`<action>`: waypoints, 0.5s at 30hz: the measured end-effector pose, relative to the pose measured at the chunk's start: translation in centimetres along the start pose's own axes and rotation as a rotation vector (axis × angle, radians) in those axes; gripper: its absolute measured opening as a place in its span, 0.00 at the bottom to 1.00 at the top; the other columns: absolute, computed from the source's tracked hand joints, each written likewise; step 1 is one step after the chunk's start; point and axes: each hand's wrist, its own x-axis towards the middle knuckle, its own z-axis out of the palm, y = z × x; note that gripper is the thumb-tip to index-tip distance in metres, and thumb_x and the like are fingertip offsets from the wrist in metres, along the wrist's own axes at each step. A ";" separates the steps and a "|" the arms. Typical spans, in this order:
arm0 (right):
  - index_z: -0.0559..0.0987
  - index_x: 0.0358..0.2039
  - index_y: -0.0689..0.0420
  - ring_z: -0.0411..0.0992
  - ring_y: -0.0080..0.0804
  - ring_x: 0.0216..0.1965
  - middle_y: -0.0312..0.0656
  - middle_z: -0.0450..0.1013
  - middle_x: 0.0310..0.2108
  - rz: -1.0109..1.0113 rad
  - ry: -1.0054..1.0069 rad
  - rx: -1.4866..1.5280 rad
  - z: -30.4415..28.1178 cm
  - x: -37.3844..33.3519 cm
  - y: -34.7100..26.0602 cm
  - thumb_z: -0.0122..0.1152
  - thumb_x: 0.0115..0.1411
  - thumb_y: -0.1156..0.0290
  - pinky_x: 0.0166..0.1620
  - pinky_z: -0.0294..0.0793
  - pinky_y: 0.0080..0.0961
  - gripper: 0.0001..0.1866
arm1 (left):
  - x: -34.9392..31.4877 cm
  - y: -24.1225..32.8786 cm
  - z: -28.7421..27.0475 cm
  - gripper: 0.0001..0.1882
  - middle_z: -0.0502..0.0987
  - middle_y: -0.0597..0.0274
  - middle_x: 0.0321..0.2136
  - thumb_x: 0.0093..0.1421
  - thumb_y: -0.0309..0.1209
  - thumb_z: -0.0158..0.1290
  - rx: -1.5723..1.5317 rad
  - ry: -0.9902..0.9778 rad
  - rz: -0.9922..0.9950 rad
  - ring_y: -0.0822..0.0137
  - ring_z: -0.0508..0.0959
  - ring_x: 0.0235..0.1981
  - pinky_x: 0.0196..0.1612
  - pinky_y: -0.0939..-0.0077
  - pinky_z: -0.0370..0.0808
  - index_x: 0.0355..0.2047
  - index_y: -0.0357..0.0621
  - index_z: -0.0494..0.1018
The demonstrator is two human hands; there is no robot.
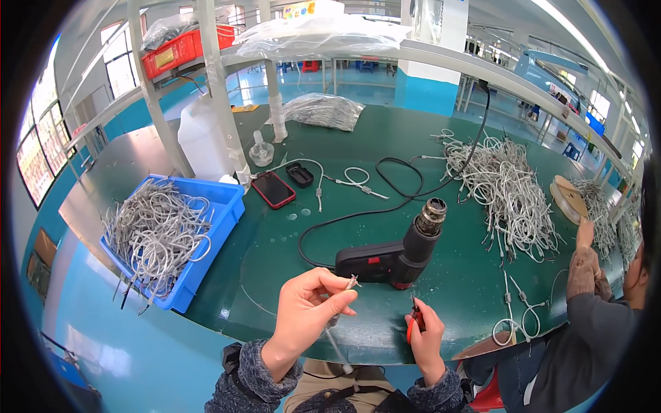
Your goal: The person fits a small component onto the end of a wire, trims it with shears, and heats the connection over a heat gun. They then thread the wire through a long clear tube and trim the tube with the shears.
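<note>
My left hand (306,313) is closed, thumb and fingers pinching a grey cable (336,346) near its end. Frayed wire strands stick out past the fingertips, and the rest of the cable hangs below the palm toward my lap. My right hand (429,341) is wrapped round small red-handled cutters (415,321), their dark jaws pointing up and away from me. The two hands are apart, both near the table's front edge. Just beyond them a black heat gun (392,261) rests on the green table (344,230), its metal nozzle tilted upward.
At left a blue bin (206,265) overflows with grey cables. A phone (273,189), a small black case (299,175), a clear bottle (261,150) and a white jug (205,141) stand beyond. Cable heaps (506,189) cover the right side, where a co-worker's hand (584,234) touches a spool (569,199).
</note>
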 end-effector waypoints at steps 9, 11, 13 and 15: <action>0.75 0.45 0.62 0.68 0.33 0.28 0.43 0.69 0.28 0.107 -0.040 -0.036 0.4 -0.3 0.1 0.59 0.48 0.85 0.34 0.69 0.26 0.20 | -0.5 -0.1 -0.5 0.05 0.73 0.60 0.26 0.54 0.14 0.55 -0.003 0.021 -0.066 0.72 0.76 0.21 0.30 0.74 0.82 0.31 0.31 0.74; 0.75 0.45 0.62 0.68 0.35 0.30 0.43 0.69 0.29 0.146 -0.053 -0.055 0.6 -0.3 0.3 0.59 0.47 0.85 0.36 0.69 0.28 0.21 | -0.6 -0.3 -0.6 0.05 0.73 0.61 0.24 0.54 0.15 0.54 -0.008 0.034 -0.063 0.73 0.76 0.21 0.26 0.78 0.79 0.31 0.33 0.75; 0.75 0.45 0.60 0.68 0.39 0.35 0.43 0.69 0.32 -0.043 -0.073 -0.302 0.4 -0.2 0.8 0.59 0.45 0.84 0.41 0.67 0.33 0.23 | -0.6 -0.2 -0.6 0.05 0.73 0.61 0.23 0.54 0.15 0.54 -0.012 0.028 -0.066 0.74 0.75 0.20 0.25 0.80 0.78 0.31 0.33 0.75; 0.75 0.46 0.59 0.68 0.41 0.38 0.44 0.69 0.33 -0.121 -0.070 -0.436 0.4 -0.1 1.4 0.59 0.44 0.84 0.43 0.67 0.35 0.24 | -0.9 0.5 -1.3 0.07 0.74 0.62 0.23 0.52 0.17 0.57 0.392 0.010 0.056 0.74 0.75 0.23 0.25 0.79 0.75 0.32 0.36 0.76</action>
